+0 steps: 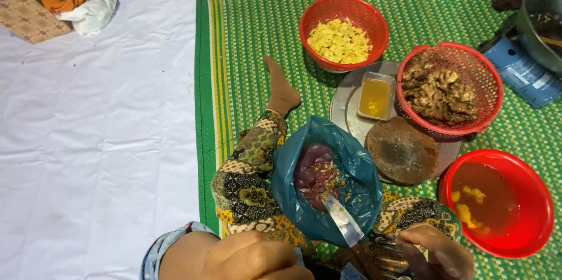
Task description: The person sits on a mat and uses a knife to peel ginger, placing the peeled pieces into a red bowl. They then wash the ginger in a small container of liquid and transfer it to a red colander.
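Left hand (252,256), at 6 o'clock, is curled closed; whether it grips anything I cannot tell. Right hand (436,251) grips the knife (344,220), blade tip inside the blue bag (319,183) on the lap, over purplish meat (313,172). Step in hand: probably scraping trimmings in. Next calls for a steady bag. At 1 o'clock: round board (403,150), red baskets (451,87).

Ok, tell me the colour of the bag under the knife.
Blue bag, clearest in the head view.

Around the round metal tray (345,104): two red baskets (344,8); one red bowl (530,198); one blue bag (293,169); one knife (344,220).
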